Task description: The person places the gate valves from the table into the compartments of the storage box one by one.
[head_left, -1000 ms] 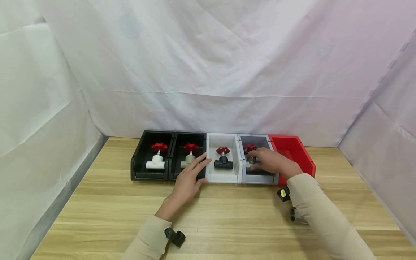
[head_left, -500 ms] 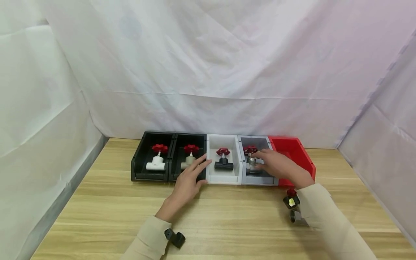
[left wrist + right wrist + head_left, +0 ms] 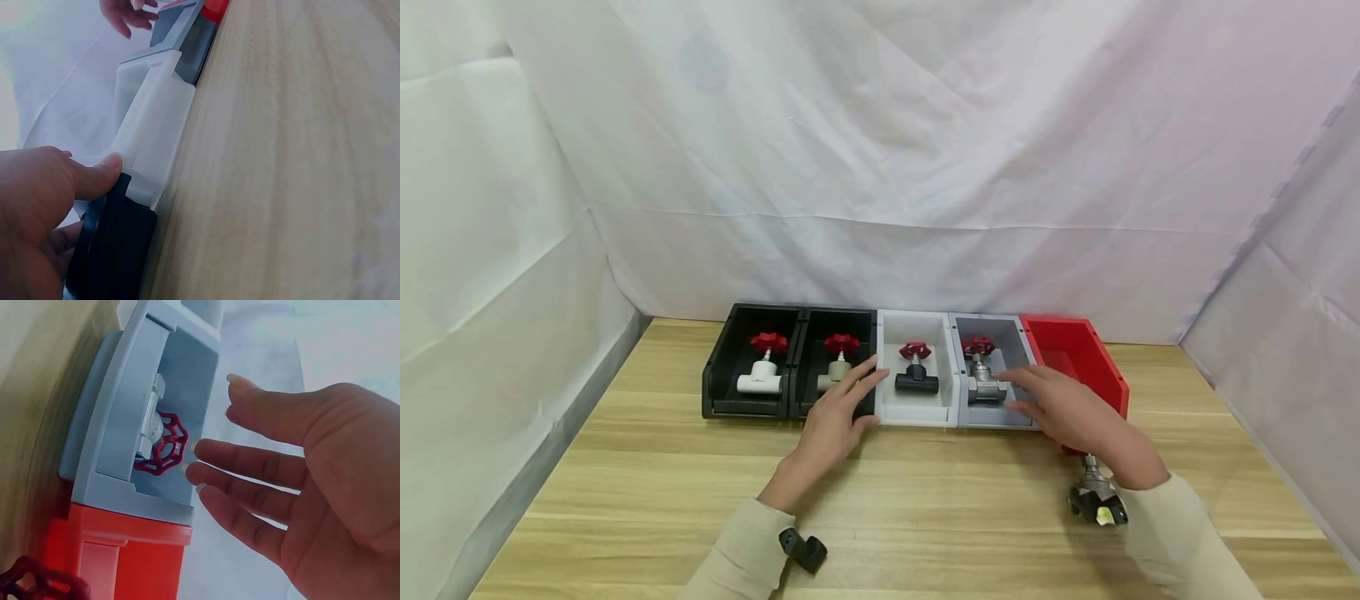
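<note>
My left hand (image 3: 833, 421) rests with relaxed fingers over the wall between the second black bin (image 3: 842, 315) and the white bin (image 3: 917, 414). In the left wrist view its thumb touches the front rim there. A metal gate valve (image 3: 983, 387) with a red handwheel lies in the grey bin (image 3: 1000, 417). Over that bin's right side hovers my right hand (image 3: 1071, 412), fingers spread and holding nothing. The right wrist view shows its fingertips apart from the red handwheel (image 3: 169, 447).
A red bin (image 3: 1066, 335) joins the row on the right. Another metal valve (image 3: 1092, 473) lies on the table in front of it, partly hidden by the wrist camera. White (image 3: 760, 379), beige (image 3: 829, 379) and black (image 3: 916, 381) valves sit in the other bins.
My right hand has let go of the metal valve in the grey bin and drawn back to the right, towards me. The left hand stays put.
</note>
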Action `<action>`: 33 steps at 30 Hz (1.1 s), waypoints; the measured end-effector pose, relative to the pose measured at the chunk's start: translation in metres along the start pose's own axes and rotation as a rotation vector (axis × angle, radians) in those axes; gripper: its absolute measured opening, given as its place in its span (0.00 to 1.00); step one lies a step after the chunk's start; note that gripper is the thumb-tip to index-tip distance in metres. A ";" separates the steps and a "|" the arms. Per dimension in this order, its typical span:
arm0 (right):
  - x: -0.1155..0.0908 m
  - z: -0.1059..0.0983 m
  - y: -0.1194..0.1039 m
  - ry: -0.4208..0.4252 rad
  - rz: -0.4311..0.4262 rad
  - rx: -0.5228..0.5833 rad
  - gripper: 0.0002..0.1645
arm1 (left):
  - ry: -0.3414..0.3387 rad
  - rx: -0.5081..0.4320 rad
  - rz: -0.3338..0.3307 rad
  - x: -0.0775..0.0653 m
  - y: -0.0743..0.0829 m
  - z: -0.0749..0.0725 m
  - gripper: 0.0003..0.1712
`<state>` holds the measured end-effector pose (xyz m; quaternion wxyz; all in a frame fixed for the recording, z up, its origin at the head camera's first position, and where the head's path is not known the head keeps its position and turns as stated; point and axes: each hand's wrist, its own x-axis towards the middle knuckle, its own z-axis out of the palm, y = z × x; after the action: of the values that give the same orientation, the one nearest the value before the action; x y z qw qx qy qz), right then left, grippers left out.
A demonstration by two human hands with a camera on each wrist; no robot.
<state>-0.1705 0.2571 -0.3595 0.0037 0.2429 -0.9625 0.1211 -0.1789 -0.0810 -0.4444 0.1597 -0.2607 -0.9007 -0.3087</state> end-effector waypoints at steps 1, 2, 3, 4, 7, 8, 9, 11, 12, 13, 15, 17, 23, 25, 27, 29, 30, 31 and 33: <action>-0.003 0.000 0.000 0.006 -0.006 -0.006 0.32 | -0.001 0.001 0.000 0.000 0.000 0.000 0.43; -0.005 0.000 -0.001 0.015 -0.011 -0.012 0.31 | -0.001 0.001 -0.001 0.000 0.000 0.000 0.43; -0.008 0.000 -0.001 0.021 -0.013 -0.017 0.30 | -0.001 0.001 -0.001 0.000 0.000 0.000 0.43; -0.011 0.000 -0.001 0.025 -0.011 -0.021 0.29 | -0.001 0.002 -0.001 0.000 -0.001 0.000 0.44; -0.019 0.001 -0.002 0.031 0.011 -0.031 0.29 | -0.003 0.006 -0.001 0.000 -0.001 0.000 0.44; -0.022 0.001 -0.002 0.031 0.023 -0.031 0.29 | -0.004 0.008 -0.001 0.000 -0.001 0.000 0.45; -0.025 0.001 -0.002 0.031 0.033 -0.032 0.29 | -0.005 0.009 0.000 0.000 -0.001 0.000 0.45; -0.031 0.001 -0.002 0.036 0.047 -0.032 0.29 | -0.006 0.009 0.001 0.000 -0.001 0.000 0.45; -0.034 0.002 -0.003 0.038 0.052 -0.030 0.29 | -0.006 0.008 0.003 0.000 -0.001 0.000 0.45; -0.036 0.002 -0.002 0.040 0.056 -0.027 0.29 | -0.005 0.007 0.004 0.000 -0.001 0.000 0.45; -0.041 0.002 -0.002 0.046 0.057 -0.028 0.29 | -0.005 0.007 0.005 0.000 -0.001 0.000 0.45; -0.047 0.002 -0.001 0.056 0.051 -0.023 0.30 | -0.001 0.004 0.009 0.000 -0.001 0.000 0.44; -0.063 0.003 0.001 0.064 0.074 -0.019 0.29 | 0.008 0.001 0.016 -0.001 -0.002 0.002 0.43; -0.067 0.003 0.002 0.055 0.103 -0.008 0.29 | 0.009 0.003 0.015 -0.001 -0.002 0.001 0.43; -0.070 0.003 0.003 0.047 0.128 0.003 0.30 | 0.009 0.005 0.015 -0.001 -0.002 0.001 0.43; -0.073 0.003 0.004 0.047 0.137 0.014 0.29 | 0.006 0.008 0.015 -0.001 -0.002 0.001 0.43; -0.074 0.003 0.004 0.045 0.141 0.021 0.29 | 0.004 0.010 0.014 0.000 -0.002 0.001 0.43; -0.076 0.003 0.005 0.045 0.143 0.027 0.29 | 0.003 0.010 0.015 -0.001 -0.002 0.001 0.43; -0.079 0.003 0.006 0.049 0.147 0.033 0.28 | 0.003 0.009 0.014 0.000 -0.002 0.001 0.43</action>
<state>-0.1036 0.2980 -0.3688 0.0144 0.1685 -0.9752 0.1429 -0.1796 -0.0820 -0.4460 0.1642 -0.2657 -0.9000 -0.3040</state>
